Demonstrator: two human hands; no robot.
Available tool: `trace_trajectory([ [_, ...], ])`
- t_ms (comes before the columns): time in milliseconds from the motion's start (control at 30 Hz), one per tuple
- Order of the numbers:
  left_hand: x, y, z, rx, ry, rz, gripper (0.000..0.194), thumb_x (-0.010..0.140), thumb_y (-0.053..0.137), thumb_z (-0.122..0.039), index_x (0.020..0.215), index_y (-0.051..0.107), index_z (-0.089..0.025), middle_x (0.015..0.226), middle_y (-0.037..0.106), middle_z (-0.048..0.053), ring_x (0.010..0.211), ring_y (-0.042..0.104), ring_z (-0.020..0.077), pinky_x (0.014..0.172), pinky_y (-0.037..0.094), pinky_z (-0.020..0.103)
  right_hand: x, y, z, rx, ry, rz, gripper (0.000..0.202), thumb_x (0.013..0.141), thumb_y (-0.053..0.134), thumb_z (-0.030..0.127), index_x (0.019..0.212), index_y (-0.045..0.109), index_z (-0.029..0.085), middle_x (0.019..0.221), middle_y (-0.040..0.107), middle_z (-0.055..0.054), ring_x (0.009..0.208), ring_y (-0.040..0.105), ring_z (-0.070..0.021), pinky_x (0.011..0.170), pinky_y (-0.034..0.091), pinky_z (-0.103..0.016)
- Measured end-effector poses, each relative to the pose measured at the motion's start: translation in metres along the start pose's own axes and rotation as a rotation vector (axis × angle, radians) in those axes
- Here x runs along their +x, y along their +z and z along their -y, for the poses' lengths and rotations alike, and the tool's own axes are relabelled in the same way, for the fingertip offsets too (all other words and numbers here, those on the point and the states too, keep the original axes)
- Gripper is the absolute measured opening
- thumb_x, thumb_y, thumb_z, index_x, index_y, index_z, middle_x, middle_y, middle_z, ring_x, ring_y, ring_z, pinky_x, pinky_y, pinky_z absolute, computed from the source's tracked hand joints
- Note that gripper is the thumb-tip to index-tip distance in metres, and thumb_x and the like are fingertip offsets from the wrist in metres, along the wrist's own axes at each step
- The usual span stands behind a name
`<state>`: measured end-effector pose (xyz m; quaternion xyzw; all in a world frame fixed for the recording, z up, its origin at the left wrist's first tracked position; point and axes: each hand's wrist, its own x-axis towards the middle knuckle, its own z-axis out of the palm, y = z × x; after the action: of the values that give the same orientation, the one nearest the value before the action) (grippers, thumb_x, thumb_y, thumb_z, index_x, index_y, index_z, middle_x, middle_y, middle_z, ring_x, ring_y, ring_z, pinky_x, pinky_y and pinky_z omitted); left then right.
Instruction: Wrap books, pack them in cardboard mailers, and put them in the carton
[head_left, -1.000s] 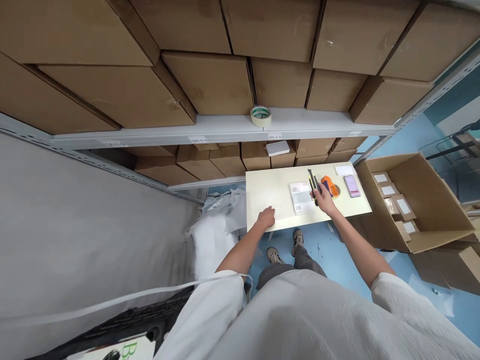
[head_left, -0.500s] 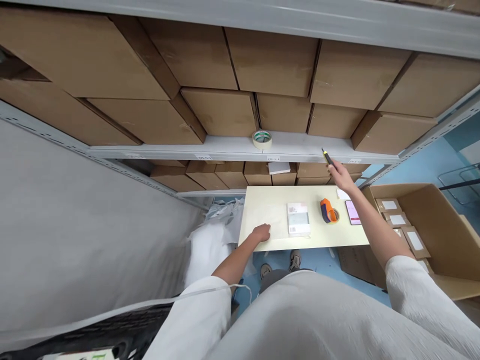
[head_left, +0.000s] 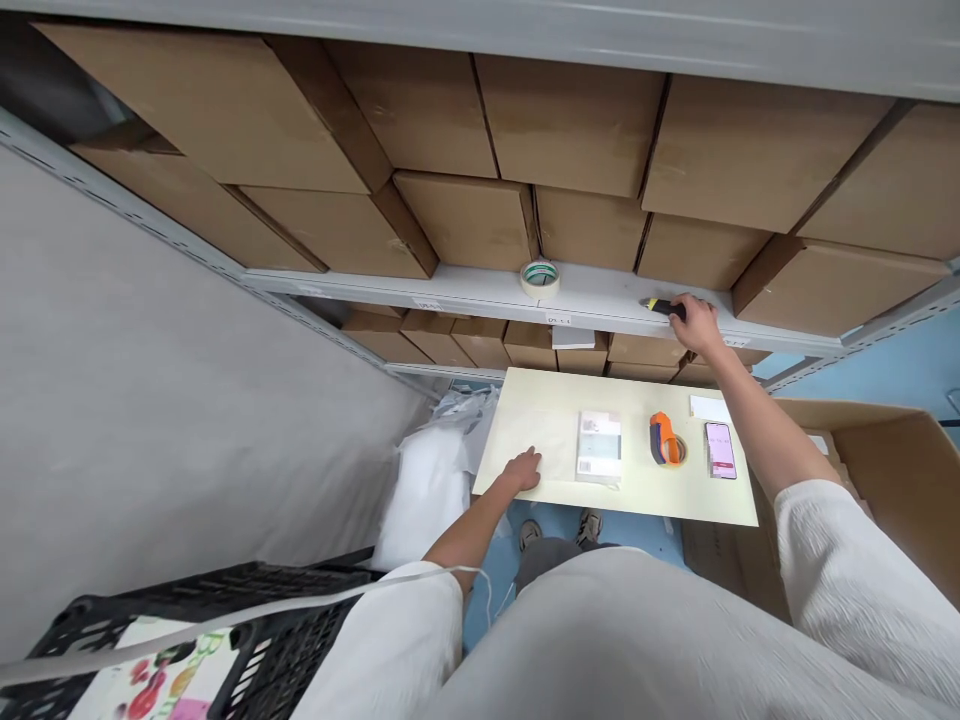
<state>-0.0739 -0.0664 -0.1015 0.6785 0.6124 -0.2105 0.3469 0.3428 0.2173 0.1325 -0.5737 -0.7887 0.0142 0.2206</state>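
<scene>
My right hand (head_left: pixel 697 325) is at the front edge of the middle shelf, its fingers closed round the black end of a yellow-and-black utility knife (head_left: pixel 661 307). The knife lies nearly level, pointing left, at the shelf surface. My left hand (head_left: pixel 522 468) rests on the pale table with fingers stretched out, on a clear plastic sleeve (head_left: pixel 553 455). Right of it lies a flat white packet in clear wrap (head_left: pixel 598 447). Further right are an orange tape dispenser (head_left: pixel 664 440) and a phone (head_left: pixel 720 450) with a lit pink screen.
A tape roll (head_left: pixel 540 279) sits on the middle shelf (head_left: pixel 592 290), before rows of cardboard boxes (head_left: pixel 457 222). An open carton (head_left: pixel 892 470) stands right of the table (head_left: pixel 525 395). White bags (head_left: pixel 424 480) and a black crate (head_left: pixel 285 640) are at left. A white cable crosses my left arm.
My right hand has moved forward with the utility knife, which has turned from upright-slanting to nearly level at the shelf. My left hand stays on the table. The view has shifted left.
</scene>
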Motion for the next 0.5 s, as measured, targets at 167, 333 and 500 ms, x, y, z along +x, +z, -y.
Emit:
trace_trajectory([
  [167,-0.001,0.002,0.000,-0.013,0.007,-0.005,0.059,0.095,0.059,-0.025,0.154,0.056,-0.019,0.180,0.030,0.017,0.160,0.044,0.0332,0.126,0.043,0.046,-0.011,-0.001,0.012,0.026,-0.067,-0.127,0.035,0.099,0.050,0.034,0.126,0.067,0.021,0.133,0.067,-0.019,0.124,0.055,-0.0390,0.108,0.040,-0.060],
  [333,-0.003,0.001,0.003,-0.006,0.048,-0.103,0.047,0.098,0.055,-0.021,0.144,0.063,-0.021,0.170,0.046,0.016,0.149,0.055,0.0313,0.119,0.048,0.044,-0.077,0.032,0.073,0.148,-0.227,-0.092,0.035,0.104,0.045,0.028,0.130,0.067,0.024,0.143,0.064,-0.016,0.136,0.053,-0.0354,0.111,0.042,-0.056],
  [500,0.001,-0.010,0.009,0.029,0.031,-0.260,0.045,0.097,0.048,-0.015,0.139,0.066,-0.017,0.151,0.059,0.020,0.138,0.059,0.0342,0.114,0.051,0.049,-0.180,0.130,0.146,0.329,-0.171,0.287,0.039,0.104,0.045,0.026,0.135,0.069,0.021,0.146,0.066,-0.016,0.135,0.058,-0.0330,0.112,0.047,-0.052],
])
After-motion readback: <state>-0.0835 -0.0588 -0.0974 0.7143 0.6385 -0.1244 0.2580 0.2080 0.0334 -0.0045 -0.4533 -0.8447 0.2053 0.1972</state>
